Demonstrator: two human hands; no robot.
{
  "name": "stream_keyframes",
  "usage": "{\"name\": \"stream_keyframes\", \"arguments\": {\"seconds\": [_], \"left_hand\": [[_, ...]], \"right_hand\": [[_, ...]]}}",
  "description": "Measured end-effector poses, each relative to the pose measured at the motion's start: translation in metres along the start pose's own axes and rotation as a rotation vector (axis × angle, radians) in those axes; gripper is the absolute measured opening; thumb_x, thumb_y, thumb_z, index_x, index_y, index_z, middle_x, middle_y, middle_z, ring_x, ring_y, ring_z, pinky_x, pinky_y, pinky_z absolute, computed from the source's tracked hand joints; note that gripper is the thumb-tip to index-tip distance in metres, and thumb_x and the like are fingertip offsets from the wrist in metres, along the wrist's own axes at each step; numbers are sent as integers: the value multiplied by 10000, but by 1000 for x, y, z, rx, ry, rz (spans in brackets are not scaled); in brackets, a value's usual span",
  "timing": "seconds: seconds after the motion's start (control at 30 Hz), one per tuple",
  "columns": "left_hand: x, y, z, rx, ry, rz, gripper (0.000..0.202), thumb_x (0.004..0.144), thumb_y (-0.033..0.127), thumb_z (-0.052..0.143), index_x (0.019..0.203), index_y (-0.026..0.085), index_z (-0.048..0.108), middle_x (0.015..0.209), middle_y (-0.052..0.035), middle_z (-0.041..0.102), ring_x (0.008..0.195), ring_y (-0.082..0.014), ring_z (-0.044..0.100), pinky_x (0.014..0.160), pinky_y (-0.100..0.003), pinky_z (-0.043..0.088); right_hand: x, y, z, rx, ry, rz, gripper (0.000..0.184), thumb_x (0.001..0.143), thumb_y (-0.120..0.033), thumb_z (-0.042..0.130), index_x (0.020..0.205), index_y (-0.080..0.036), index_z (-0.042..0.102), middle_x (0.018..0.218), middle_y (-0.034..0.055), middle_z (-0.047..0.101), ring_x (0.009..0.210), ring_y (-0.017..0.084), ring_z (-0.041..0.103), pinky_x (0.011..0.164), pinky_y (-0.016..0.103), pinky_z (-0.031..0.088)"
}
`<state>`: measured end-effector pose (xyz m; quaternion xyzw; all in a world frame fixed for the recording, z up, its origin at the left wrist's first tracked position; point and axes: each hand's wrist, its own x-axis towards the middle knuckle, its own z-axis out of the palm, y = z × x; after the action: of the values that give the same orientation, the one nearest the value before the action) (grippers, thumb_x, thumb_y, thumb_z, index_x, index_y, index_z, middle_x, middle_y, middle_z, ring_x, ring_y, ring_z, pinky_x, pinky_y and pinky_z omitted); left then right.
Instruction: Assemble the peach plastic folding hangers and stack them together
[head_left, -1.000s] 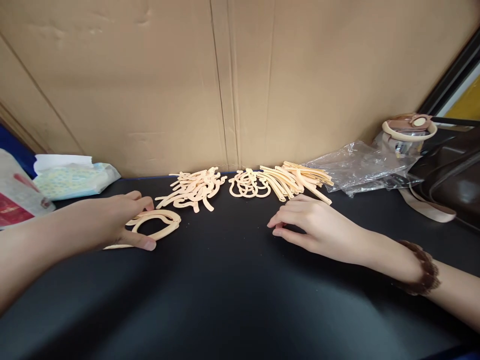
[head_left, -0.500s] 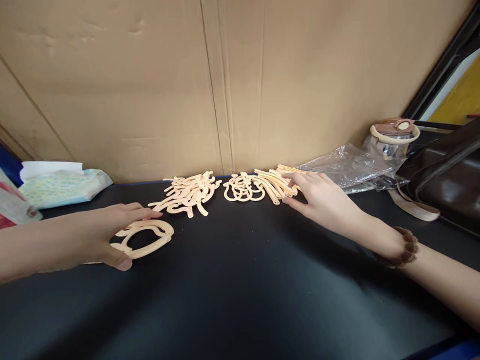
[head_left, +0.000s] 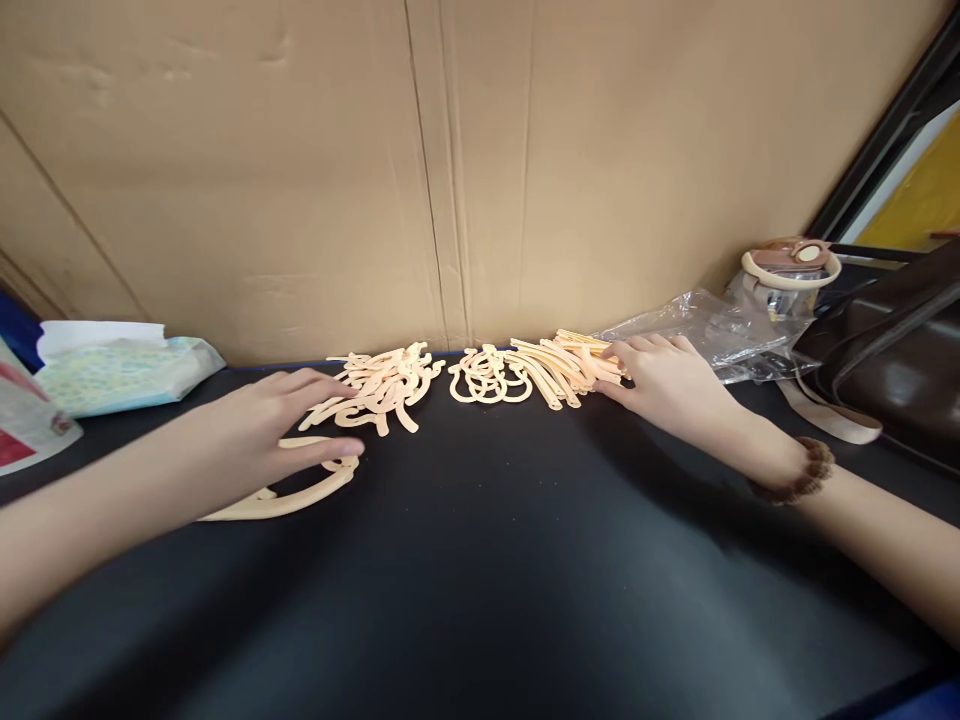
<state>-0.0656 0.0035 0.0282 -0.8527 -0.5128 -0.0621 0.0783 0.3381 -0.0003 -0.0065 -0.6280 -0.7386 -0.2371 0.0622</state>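
Lying by the right hand (head_left: 667, 385): slim, pale-cream strips (head_left: 553, 368).

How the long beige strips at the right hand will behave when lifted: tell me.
The long beige strips are probably stiff, as they keep their shape lying across one another. Each looks slender, so likely light for its length. Piled loosely, neighbours may slide when the right hand lifts one.
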Motion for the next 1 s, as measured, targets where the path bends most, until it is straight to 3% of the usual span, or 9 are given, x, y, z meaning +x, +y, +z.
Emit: {"name": "stream_keyframes", "arguments": {"seconds": [0.17, 0.3, 0.43, 0.5, 0.57, 0.67, 0.73, 0.87, 1.0], "left_hand": [[6, 25, 16, 155, 53, 82, 451, 984, 433, 367, 1199, 123, 614, 1203, -145, 665, 1171, -330, 543, 990, -464, 367], [8, 25, 29, 145, 76, 64, 344, 956, 380, 401, 1065, 185, 662, 1115, -87, 718, 1119, -307, 586, 968, -441, 372], [10, 22, 34, 135, 123, 59, 373, 952, 381, 332, 1004, 206, 658, 1060, -95, 723, 1030, -305, 624, 898, -441, 400], [10, 21, 34, 121, 130, 29, 382, 939, 392, 332, 1004, 204, 658, 1058, -112, 719, 1018, -318, 630, 885, -451, 407], [10, 21, 33, 106, 113, 7, 384, 928, 381, 329, 1000, 203, 662, 1047, -119, 725, 1028, -325, 635, 892, -457, 408], [10, 22, 32, 102, 87, 2, 398, 930, 344, 297, 988, 205, 665, 1029, -114, 734, 1028, -316, 640, 893, -456, 412], [10, 22, 32, 107, 79, 1, 416, 936, 331, 276, 1025, 199, 660, 1053, -123, 727, 1026, -313, 637, 887, -456, 417], [11, 20, 33, 128, 45, 13, 432, 928, 284, 257, 1021, 202, 671, 1100, -139, 712, 1041, -332, 619, 851, -467, 437], [12, 17, 34, 151, 7, 26, 380, 887, 237, 316, 968, 236, 688, 1146, -98, 706, 1078, -317, 602, 835, -437, 448]], "right_hand": [[0, 3, 7, 15, -32, -10, 193, 878, -282, 568, 974, -135, 647, 873, 116, 735, 886, 313, 660, 807, 395, 372], [2, 4, 9, 72, -11, -5, 246, 866, -152, 507, 1082, -129, 624, 834, 97, 744, 823, 287, 679, 793, 388, 379], [3, -2, -3, 160, 78, -2, 248, 935, -192, 431, 1117, -147, 593, 977, 107, 733, 868, 256, 669, 812, 385, 396], [0, -11, -11, 281, 108, -95, 210, 954, -226, 458, 1096, -178, 605, 999, 74, 723, 875, 223, 657, 829, 366, 410], [-6, -21, -18, 453, 76, -309, 180, 960, -240, 500, 1077, -198, 630, 994, 51, 710, 888, 201, 640, 833, 346, 425], [-17, -36, -26, 635, -72, -604, 205, 976, -238, 512, 1122, -212, 654, 993, 48, 685, 914, 187, 621, 819, 321, 443], [-22, -42, -29, 668, -160, -657, 231, 986, -231, 501, 1153, -213, 659, 988, 45, 671, 897, 174, 619, 795, 304, 452], [-22, -42, -29, 712, -186, -587, 251, 972, -342, 545, 1138, -204, 673, 965, 32, 677, 846, 157, 625, 750, 281, 467], [-9, -28, -17, 560, 10, -341, 247, 963, -365, 539, 1035, -189, 696, 951, 50, 706, 895, 198, 643, 810, 323, 475]]}}
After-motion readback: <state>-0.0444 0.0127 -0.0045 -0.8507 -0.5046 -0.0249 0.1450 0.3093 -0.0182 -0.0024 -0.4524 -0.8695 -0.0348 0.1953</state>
